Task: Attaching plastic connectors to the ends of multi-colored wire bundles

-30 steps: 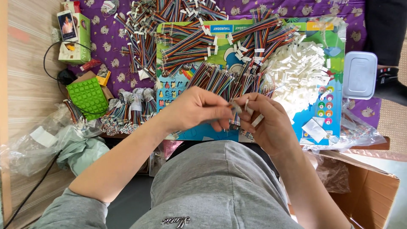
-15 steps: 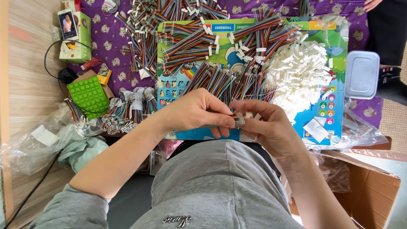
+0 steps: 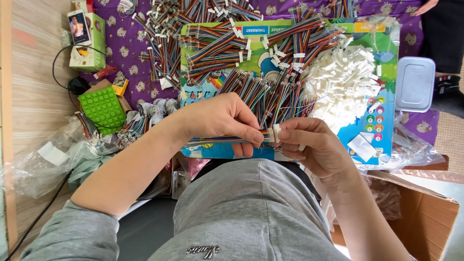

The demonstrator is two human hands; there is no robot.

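My left hand (image 3: 220,121) pinches a flat rainbow-coloured ribbon cable (image 3: 212,140) near its end; the cable runs out leftward under the palm. My right hand (image 3: 314,145) holds a small white plastic connector (image 3: 276,133) against that cable end, fingertips of both hands nearly touching. Just beyond my hands lie loose bundles of coloured ribbon cables (image 3: 251,53) and a heap of white connectors (image 3: 343,79) on a colourful board (image 3: 382,116).
A purple patterned cloth (image 3: 125,48) lies under the board. At the left are a green bumpy pad (image 3: 102,108), a green box with a phone (image 3: 79,26) on it and clear plastic bags (image 3: 43,159). A grey lidded container (image 3: 414,84) sits right; a cardboard box (image 3: 425,212) lower right.
My hands have shifted slightly down and left. The ribbon cable now lies stretched out flat under my left fingers, with the white connector held at its end.
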